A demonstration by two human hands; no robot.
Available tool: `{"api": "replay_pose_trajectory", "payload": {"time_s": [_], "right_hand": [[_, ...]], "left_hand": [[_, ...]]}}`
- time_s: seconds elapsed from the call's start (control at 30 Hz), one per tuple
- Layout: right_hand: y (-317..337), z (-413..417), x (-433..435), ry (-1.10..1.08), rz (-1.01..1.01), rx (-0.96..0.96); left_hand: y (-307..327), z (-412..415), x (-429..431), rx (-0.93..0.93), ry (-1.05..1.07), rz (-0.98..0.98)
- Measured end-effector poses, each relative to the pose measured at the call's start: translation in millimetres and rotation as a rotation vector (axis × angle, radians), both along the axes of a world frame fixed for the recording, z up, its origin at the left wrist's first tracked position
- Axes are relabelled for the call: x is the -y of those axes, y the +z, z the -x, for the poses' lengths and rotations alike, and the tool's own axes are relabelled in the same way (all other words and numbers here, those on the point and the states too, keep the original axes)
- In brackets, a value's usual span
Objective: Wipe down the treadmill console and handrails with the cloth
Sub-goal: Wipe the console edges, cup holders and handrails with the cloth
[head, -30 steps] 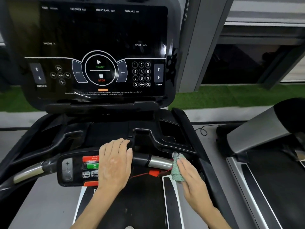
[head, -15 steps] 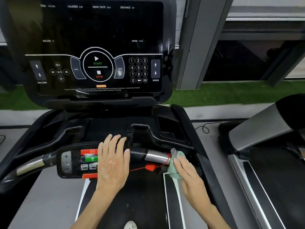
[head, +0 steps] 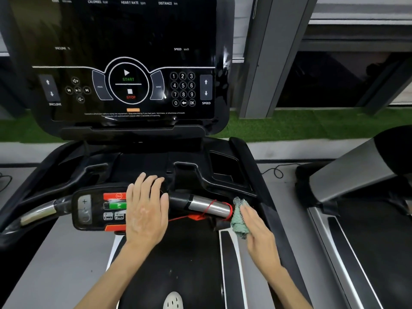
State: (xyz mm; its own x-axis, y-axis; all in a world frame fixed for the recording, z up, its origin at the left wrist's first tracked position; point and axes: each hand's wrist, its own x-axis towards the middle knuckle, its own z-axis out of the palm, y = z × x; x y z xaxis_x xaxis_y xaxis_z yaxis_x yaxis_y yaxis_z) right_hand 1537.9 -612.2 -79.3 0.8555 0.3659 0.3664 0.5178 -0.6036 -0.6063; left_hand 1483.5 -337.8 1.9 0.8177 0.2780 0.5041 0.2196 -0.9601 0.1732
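At the far left the handrail [head: 38, 214] runs out of the picture, so only its short silver grip and a black bend show. The small button pad [head: 98, 208] on the crossbar is half covered: the left hand [head: 146, 210] lies flat over its right end, fingers straight and close together, gripping nothing. The printing on the pad's lower buttons is too blurred to read. Above, the dark console [head: 124, 63] is cut off at the top, and its small warning line is hard to make out.

Right of the left hand, a red cord [head: 209, 207] loops round the silver grip [head: 200, 205] of the right handrail, and its clip hangs just below. The green cloth [head: 239, 221] is bunched against the outer end of that grip, under the right hand [head: 256, 228]. The right hand's fingers lie nearly straight and together over the cloth. Its thumb is hidden beneath, so I cannot tell whether it pinches the cloth.

Further right a neighbouring treadmill [head: 356, 170] is cropped by the frame, with a thin cable [head: 276, 171] on the floor between the machines and green turf [head: 312, 123] behind.
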Motion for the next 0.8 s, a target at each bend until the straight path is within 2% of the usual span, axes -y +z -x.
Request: {"api": "replay_pose_trajectory", "payload": {"time_s": [0.27,0.5,0.6,0.7,0.8], "right_hand": [[11,3,-20,0.060,0.062,0.002],[-8,9,21,-0.127,0.042,-0.150],[-2,14,3,-0.214,-0.104,-0.197],[15,18,-23,-0.139,-0.219,-0.180],[39,14,-59,0.016,-0.170,-0.038]], "left_hand": [[-1,0,-1,0.004,-0.003,0.004],[1,0,-1,-0.009,0.002,-0.004],[0,0,-1,-0.033,0.008,-0.005],[1,0,0,-0.046,0.009,-0.006],[2,1,-1,-0.064,0.004,-0.017]]}}
